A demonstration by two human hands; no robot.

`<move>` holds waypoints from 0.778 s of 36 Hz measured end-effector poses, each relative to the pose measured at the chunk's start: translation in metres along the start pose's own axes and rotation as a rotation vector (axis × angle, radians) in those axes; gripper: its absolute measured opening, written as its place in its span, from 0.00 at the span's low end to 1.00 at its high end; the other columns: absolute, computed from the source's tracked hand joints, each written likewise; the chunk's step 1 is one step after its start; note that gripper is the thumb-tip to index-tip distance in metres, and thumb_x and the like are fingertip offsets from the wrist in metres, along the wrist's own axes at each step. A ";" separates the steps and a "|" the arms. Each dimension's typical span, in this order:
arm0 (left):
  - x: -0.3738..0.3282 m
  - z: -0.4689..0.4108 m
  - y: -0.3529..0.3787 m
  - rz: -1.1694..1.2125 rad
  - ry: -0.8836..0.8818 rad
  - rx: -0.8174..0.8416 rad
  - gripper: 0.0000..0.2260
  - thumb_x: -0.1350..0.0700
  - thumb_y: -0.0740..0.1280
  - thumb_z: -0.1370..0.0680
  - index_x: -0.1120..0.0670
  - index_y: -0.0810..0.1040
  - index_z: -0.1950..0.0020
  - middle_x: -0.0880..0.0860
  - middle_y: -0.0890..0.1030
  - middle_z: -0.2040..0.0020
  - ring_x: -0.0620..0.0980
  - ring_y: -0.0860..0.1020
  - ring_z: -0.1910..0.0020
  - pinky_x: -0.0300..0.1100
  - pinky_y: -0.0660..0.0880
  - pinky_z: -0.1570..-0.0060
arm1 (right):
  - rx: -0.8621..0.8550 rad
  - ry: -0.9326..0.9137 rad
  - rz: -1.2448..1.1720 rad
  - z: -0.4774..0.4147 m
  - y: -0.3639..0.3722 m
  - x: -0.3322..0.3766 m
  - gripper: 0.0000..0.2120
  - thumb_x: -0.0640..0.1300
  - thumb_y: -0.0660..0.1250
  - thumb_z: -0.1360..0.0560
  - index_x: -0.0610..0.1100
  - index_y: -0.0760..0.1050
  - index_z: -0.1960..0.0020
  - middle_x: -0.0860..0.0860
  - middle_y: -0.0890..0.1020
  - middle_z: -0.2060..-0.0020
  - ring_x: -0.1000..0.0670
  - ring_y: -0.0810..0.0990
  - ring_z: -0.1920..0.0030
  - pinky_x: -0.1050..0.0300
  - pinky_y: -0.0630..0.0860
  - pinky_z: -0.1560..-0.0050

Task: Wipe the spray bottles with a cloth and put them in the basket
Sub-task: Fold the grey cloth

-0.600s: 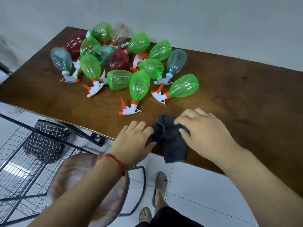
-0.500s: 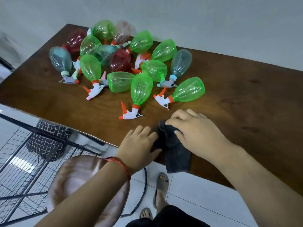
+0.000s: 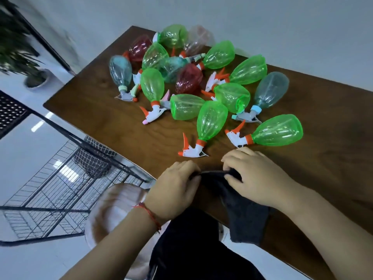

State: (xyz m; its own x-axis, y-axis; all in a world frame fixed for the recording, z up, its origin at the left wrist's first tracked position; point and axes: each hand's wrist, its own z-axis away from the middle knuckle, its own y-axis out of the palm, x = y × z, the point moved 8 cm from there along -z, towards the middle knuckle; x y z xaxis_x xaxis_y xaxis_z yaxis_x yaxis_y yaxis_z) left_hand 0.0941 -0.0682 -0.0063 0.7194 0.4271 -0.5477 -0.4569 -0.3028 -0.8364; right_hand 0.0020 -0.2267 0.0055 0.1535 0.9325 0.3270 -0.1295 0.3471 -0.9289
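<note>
Head view, looking down: dark grey cloth (image 3: pixel 248 221) stretched between two hands at the near edge of the table (image 3: pixel 323 118), top hem pulled taut, the rest draped over the edge and hanging down. Left hand (image 3: pixel 177 190), red string bracelet (image 3: pixel 149 213) at the wrist, fingers curled round the cloth's left corner; right hand (image 3: pixel 256 178) pinching the hem a little to the right, knuckles up. Beyond the hands and apart from the cloth, a heap of spray bottles (image 3: pixel 232 98) lying on their sides across the far left part of the table: mostly translucent green, two dark red, a few pale blue-grey, one clear pinkish at the back, all ribbed and bulb-shaped, most with white trigger heads and orange collars and levers. Nearest green bottle (image 3: pixel 212 120) with its trigger head toward the left hand, just short of the fingers; second green bottle (image 3: pixel 278 131) to its right, head aimed left, just beyond the right hand. Table of dark brown wood grain, set against a plain pale grey wall (image 3: pixel 282 21). Below left, black wire rack (image 3: pixel 60 178) over glossy white floor (image 3: pixel 24 150), a dark grid-patterned basket (image 3: pixel 92 160) seen through the mesh, a round pinkish stool seat (image 3: pixel 113 209), blurred, beside the left forearm, and a potted plant (image 3: pixel 34 77) in the far left corner.
</note>
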 end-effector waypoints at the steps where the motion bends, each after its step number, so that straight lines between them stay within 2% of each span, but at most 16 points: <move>1: 0.004 0.002 -0.011 0.078 -0.040 -0.014 0.03 0.54 0.65 0.16 0.49 0.78 0.43 0.44 0.80 0.52 0.46 0.77 0.51 0.41 0.72 0.50 | -0.020 -0.007 -0.035 -0.002 -0.005 0.005 0.04 0.56 0.62 0.19 0.57 0.71 0.51 0.62 0.77 0.41 0.55 0.71 0.36 0.54 0.70 0.37; 5: 0.019 0.010 -0.056 0.331 -0.192 -0.126 0.05 0.57 0.69 0.16 0.47 0.77 0.49 0.43 0.80 0.56 0.44 0.79 0.56 0.45 0.76 0.52 | -0.021 -0.012 -0.198 -0.013 -0.021 0.025 0.10 0.60 0.64 0.21 0.57 0.67 0.57 0.58 0.80 0.55 0.57 0.75 0.51 0.55 0.72 0.53; 7: 0.025 0.010 -0.078 0.378 -0.219 -0.176 0.05 0.57 0.69 0.16 0.48 0.77 0.50 0.45 0.79 0.58 0.45 0.77 0.57 0.46 0.75 0.52 | 0.014 -0.019 -0.280 -0.020 -0.026 0.035 0.11 0.60 0.65 0.21 0.56 0.68 0.56 0.55 0.77 0.64 0.55 0.74 0.62 0.58 0.66 0.64; 9: 0.030 0.009 -0.100 0.394 -0.240 -0.219 0.06 0.60 0.69 0.17 0.49 0.78 0.49 0.46 0.78 0.59 0.47 0.77 0.58 0.45 0.74 0.53 | 0.038 -0.048 -0.351 -0.029 -0.035 0.045 0.11 0.57 0.68 0.21 0.53 0.69 0.53 0.53 0.76 0.67 0.54 0.73 0.66 0.60 0.63 0.67; 13: 0.038 0.004 -0.148 0.425 -0.215 -0.318 0.08 0.63 0.67 0.15 0.50 0.79 0.48 0.58 0.78 0.58 0.50 0.75 0.60 0.41 0.73 0.57 | 0.054 -0.129 -0.413 -0.048 -0.053 0.062 0.09 0.53 0.70 0.21 0.54 0.70 0.49 0.55 0.78 0.62 0.54 0.75 0.64 0.57 0.72 0.62; 16: 0.053 -0.003 -0.177 0.412 -0.197 -0.383 0.05 0.59 0.67 0.14 0.50 0.79 0.47 0.62 0.78 0.56 0.49 0.76 0.59 0.44 0.74 0.57 | 0.076 -0.158 -0.401 -0.066 -0.057 0.072 0.09 0.54 0.71 0.21 0.58 0.70 0.52 0.60 0.77 0.61 0.55 0.75 0.63 0.60 0.71 0.63; 18: 0.067 -0.008 -0.190 0.390 -0.198 -0.408 0.04 0.57 0.67 0.14 0.49 0.79 0.47 0.60 0.79 0.56 0.47 0.76 0.58 0.46 0.74 0.56 | 0.055 -0.166 -0.398 -0.078 -0.057 0.077 0.11 0.54 0.70 0.21 0.53 0.70 0.57 0.55 0.76 0.64 0.53 0.75 0.64 0.53 0.73 0.62; 20: 0.080 -0.015 -0.200 0.351 -0.194 -0.421 0.04 0.56 0.67 0.14 0.48 0.79 0.47 0.53 0.79 0.58 0.44 0.75 0.59 0.45 0.73 0.56 | -0.006 -0.162 -0.436 -0.090 -0.059 0.079 0.14 0.54 0.71 0.22 0.50 0.70 0.60 0.53 0.75 0.64 0.52 0.75 0.62 0.48 0.75 0.59; 23: 0.094 -0.024 -0.213 0.305 -0.222 -0.442 0.05 0.54 0.66 0.13 0.44 0.79 0.47 0.40 0.79 0.60 0.39 0.76 0.59 0.42 0.73 0.56 | -0.063 -0.183 -0.474 -0.106 -0.058 0.084 0.11 0.57 0.71 0.23 0.58 0.71 0.58 0.60 0.74 0.54 0.58 0.75 0.54 0.55 0.75 0.53; 25: 0.100 -0.027 -0.222 0.280 -0.236 -0.451 0.06 0.52 0.65 0.13 0.42 0.79 0.47 0.39 0.80 0.58 0.42 0.78 0.57 0.47 0.76 0.55 | -0.074 -0.185 -0.502 -0.115 -0.056 0.087 0.09 0.57 0.71 0.22 0.57 0.72 0.53 0.60 0.75 0.52 0.57 0.77 0.52 0.53 0.77 0.51; 28: 0.111 -0.029 -0.241 0.254 -0.252 -0.466 0.05 0.50 0.65 0.13 0.41 0.79 0.46 0.42 0.82 0.54 0.51 0.82 0.51 0.57 0.81 0.50 | -0.062 -0.182 -0.543 -0.125 -0.054 0.092 0.08 0.53 0.71 0.21 0.56 0.71 0.52 0.59 0.79 0.57 0.57 0.79 0.57 0.49 0.80 0.54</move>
State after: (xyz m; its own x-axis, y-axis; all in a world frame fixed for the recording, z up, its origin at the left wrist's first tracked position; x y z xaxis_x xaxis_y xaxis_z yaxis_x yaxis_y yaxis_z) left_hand 0.2993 0.0276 0.1347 0.4446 0.4643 -0.7660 -0.2794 -0.7406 -0.6111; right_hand 0.1457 -0.1724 0.0644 0.0099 0.6265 0.7794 -0.0207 0.7794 -0.6262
